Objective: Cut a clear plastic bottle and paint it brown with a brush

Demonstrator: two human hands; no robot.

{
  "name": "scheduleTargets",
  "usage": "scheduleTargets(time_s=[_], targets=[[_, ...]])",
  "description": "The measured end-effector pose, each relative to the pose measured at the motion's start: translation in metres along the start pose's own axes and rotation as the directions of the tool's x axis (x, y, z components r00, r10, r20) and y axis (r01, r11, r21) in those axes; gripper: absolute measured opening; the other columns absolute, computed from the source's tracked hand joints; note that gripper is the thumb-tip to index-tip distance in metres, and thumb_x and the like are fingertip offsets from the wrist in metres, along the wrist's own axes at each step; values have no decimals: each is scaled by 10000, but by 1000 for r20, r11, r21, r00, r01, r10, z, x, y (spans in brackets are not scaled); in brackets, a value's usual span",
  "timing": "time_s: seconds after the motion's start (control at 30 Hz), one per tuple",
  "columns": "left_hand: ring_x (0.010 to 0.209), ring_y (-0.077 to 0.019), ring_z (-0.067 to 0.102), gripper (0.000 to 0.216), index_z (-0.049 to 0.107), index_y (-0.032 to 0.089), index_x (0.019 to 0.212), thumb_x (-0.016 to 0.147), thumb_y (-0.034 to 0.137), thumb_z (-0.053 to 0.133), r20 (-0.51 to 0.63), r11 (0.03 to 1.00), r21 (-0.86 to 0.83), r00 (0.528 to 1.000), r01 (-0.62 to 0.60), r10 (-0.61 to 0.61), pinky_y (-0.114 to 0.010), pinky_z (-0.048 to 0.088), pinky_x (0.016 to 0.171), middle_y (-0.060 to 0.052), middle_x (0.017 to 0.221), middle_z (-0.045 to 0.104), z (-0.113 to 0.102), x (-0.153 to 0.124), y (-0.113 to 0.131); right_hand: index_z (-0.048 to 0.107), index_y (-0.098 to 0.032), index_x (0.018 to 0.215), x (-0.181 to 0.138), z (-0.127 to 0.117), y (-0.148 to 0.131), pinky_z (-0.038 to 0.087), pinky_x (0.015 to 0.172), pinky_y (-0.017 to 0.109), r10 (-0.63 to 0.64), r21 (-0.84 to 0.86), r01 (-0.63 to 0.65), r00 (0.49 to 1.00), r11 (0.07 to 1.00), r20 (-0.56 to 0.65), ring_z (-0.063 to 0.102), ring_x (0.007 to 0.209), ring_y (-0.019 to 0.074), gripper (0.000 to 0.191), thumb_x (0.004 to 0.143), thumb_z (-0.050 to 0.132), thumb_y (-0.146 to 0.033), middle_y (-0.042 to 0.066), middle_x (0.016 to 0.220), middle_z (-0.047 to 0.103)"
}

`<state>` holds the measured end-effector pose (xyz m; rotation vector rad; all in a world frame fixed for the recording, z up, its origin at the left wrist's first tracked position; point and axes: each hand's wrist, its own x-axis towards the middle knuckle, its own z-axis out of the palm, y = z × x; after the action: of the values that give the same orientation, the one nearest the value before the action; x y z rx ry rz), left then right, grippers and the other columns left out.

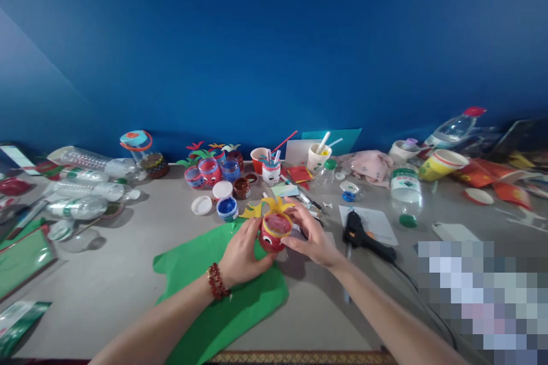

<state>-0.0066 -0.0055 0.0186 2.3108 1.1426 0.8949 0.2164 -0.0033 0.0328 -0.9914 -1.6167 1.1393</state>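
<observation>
A small red painted cup (270, 241) with a cartoon eye, a yellow rim band and a yellow paper leaf crown (277, 205) stands upright between my hands. My left hand (245, 252), with a red bead bracelet at the wrist, grips its left side. From the right, my right hand (314, 238) has its fingers and thumb closed about the cup's rim and side. Beneath my left forearm lies a sheet of green paper (231, 308). An open jar of blue paint (227, 208) is just behind my left hand.
A black hot glue gun (363, 234) with a trailing cord lies to the right. Decorated cups (209, 171), a white cup with straws (319, 157) and an upturned bottle (406, 194) line the back. Several plastic bottles (81, 207) lie at left.
</observation>
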Motion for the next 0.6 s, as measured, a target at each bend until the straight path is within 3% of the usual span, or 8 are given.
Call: scheduleTargets(time_s=[0.1,0.17,0.27,0.33,0.47,0.6], targets=[[1229,-321,575,766,339,201,1442,798,380,714,1,999,-40,1000,-29,29,-465,520,995,-173,1356,555,-7,0,3,277,-323,1535,-1,-1,-1,444,1083,473,-20,-42,20,1000,999,-16,566,1263,272,837,835,723,-426,103,1331,577],[1239,-318,549,760,318,198,1454,824,395,694,-80,994,-50,992,-100,96,-456,522,975,-180,1369,522,-14,0,6,275,-299,1540,-1,-2,-1,434,1095,483,-50,-130,46,998,990,-30,550,1286,291,850,829,725,-419,124,1378,557],[1199,-307,529,578,451,206,1372,847,305,674,-236,961,64,932,-268,276,-482,465,1011,-151,1279,554,-26,-1,15,256,-268,1549,-1,-1,0,437,1087,529,-66,-296,51,997,954,-40,535,1305,342,905,806,738,-448,163,1495,469],[1127,-273,553,430,551,242,1280,863,205,650,-233,930,170,904,-326,359,-463,439,1011,-108,1187,616,-30,-1,21,230,-267,1559,-2,2,0,439,1079,557,-61,-389,35,997,921,-54,535,1306,363,930,802,733,-468,171,1536,428],[1051,-248,580,275,652,272,1146,894,172,605,-165,930,242,932,-278,322,-437,406,978,-65,1091,703,-28,1,30,182,-274,1576,-4,9,-3,450,1073,547,-126,-508,80,990,858,-57,538,1307,358,946,816,721,-440,165,1534,440],[1016,-248,579,172,686,263,1025,900,186,596,-183,940,252,943,-230,279,-460,383,989,-54,1017,720,-23,3,31,132,-282,1588,-7,14,-7,487,1037,516,-253,-601,177,967,780,-42,573,1260,342,965,826,720,-357,160,1450,532]])
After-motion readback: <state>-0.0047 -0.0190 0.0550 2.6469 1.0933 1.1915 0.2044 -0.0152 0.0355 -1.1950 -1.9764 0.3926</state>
